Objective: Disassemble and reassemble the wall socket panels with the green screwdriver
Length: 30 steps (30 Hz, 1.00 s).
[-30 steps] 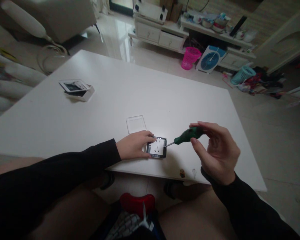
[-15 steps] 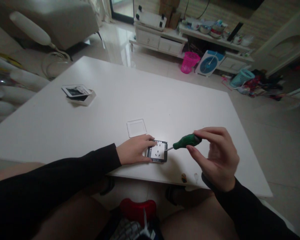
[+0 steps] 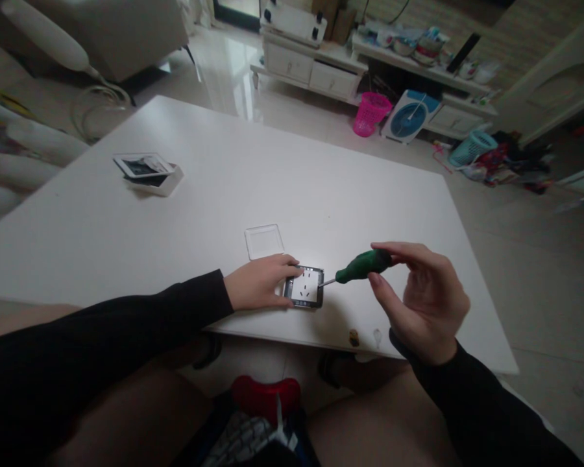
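A wall socket (image 3: 307,287) with a white face and dark frame lies near the front edge of the white table. My left hand (image 3: 261,283) is closed on its left side, thumb and fingers gripping the frame. In my right hand (image 3: 425,298) is a green-handled screwdriver (image 3: 363,266), pinched at the handle's end between thumb and fingers. Its metal tip reaches the right side of the socket; whether it sits in a screw is too small to tell. Just behind my left hand lies a white rectangular cover frame (image 3: 264,242).
At the far left of the table (image 3: 214,168) lie stacked socket parts (image 3: 148,172). A small yellow-and-black item (image 3: 353,337) and a small clear bag (image 3: 377,337) rest by the front edge. Beyond stand a pink basket (image 3: 371,113) and a blue fan (image 3: 409,117).
The whole view has shifted slightly. My right fingers have moved a little on the screwdriver's handle, while my left hand keeps its hold on the socket.
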Tool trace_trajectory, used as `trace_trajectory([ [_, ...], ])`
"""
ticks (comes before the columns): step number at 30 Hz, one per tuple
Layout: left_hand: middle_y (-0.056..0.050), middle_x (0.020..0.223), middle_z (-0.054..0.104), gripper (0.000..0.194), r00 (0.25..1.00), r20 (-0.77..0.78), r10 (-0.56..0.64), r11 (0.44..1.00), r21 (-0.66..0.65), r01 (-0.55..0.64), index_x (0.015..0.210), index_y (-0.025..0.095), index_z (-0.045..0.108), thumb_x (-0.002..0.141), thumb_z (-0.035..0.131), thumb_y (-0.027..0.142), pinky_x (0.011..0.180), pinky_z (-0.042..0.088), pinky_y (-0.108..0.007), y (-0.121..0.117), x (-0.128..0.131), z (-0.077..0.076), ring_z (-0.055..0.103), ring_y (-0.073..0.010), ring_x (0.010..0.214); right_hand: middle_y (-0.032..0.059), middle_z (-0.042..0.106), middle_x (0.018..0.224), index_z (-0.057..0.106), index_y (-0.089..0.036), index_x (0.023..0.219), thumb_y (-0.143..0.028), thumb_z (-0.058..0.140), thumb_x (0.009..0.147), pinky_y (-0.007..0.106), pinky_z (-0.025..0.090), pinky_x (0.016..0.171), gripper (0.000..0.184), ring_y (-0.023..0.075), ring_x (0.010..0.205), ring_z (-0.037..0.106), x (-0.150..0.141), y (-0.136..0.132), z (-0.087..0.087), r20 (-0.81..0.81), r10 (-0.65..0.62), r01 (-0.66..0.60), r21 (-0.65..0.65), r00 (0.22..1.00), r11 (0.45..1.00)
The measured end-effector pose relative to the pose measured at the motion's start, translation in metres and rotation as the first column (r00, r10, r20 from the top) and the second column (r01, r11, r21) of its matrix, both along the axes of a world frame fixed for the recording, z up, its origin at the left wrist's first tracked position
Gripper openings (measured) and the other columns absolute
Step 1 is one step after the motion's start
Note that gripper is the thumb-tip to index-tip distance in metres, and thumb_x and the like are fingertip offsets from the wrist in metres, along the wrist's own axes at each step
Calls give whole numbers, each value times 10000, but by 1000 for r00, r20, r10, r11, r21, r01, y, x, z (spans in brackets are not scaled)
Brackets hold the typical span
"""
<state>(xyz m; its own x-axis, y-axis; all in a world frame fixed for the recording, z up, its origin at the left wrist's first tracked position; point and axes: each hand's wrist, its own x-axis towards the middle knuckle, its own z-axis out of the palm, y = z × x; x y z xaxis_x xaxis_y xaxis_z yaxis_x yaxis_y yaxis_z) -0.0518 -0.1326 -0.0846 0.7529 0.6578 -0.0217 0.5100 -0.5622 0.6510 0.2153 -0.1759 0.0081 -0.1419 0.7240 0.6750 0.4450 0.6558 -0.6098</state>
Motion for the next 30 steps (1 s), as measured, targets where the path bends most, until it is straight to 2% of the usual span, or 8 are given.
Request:
trace_trajectory([
  [4,-164,1431,605,642,1000,-31,1,1000,-1,-1,1362,191,646,795,872,388,1085,505,-463,0,1,2,600,-331,1305,87,735,1156,711,-274,1259,-120,714,854,478,592,816,433,289,1028,711,0,0,1,56,45,-44,-6,997,999],
  [8,-160,1411,618,622,1000,-17,-3,1000,18,3,1336,187,654,794,868,404,1074,508,-451,0,1,1,609,-322,1285,62,692,1025,727,-293,1218,-209,867,783,436,593,706,464,258,887,689,5,1,1,153,-45,36,65,987,997],
  [11,-153,1387,630,614,1000,12,-5,999,33,4,1324,196,657,790,868,413,1056,515,-444,0,0,-2,619,-314,1259,38,690,943,719,-297,1205,-215,904,755,410,578,647,493,236,802,673,6,0,1,186,-74,65,58,980,996],
  [16,-147,1401,620,636,1000,-10,-2,1000,5,2,1368,214,639,801,862,395,1056,511,-444,0,1,2,615,-314,1269,67,750,1111,659,-300,1333,-120,731,832,473,600,781,537,281,965,728,0,-3,0,65,-9,10,-13,998,1000],
  [18,-141,1393,624,629,1000,-10,0,1000,-3,0,1370,217,639,804,861,378,1060,509,-443,0,1,4,616,-311,1265,83,743,1181,672,-294,1334,-110,700,842,501,595,846,527,298,1039,724,0,-2,0,74,19,-17,-22,997,1000],
  [24,-154,1394,626,645,1000,-1,1,1000,7,-1,1353,190,648,780,884,368,1064,508,-442,0,1,3,615,-319,1273,51,723,1065,713,-306,1260,-139,837,774,413,583,711,529,239,882,692,5,2,0,147,-68,64,30,987,998],
  [28,-149,1407,617,623,1000,-5,-2,1000,-1,2,1361,205,641,804,863,373,1064,510,-446,0,1,2,611,-316,1279,72,743,1164,658,-303,1336,-126,722,841,469,591,797,529,279,1006,717,2,0,0,96,-29,33,-43,995,999],
  [30,-152,1409,617,626,1000,-1,-1,1000,0,1,1358,197,642,801,863,377,1066,510,-448,0,1,2,611,-318,1282,81,728,1179,664,-297,1329,-138,732,836,476,591,807,522,288,1036,709,2,0,1,113,-7,13,-53,994,999],
])
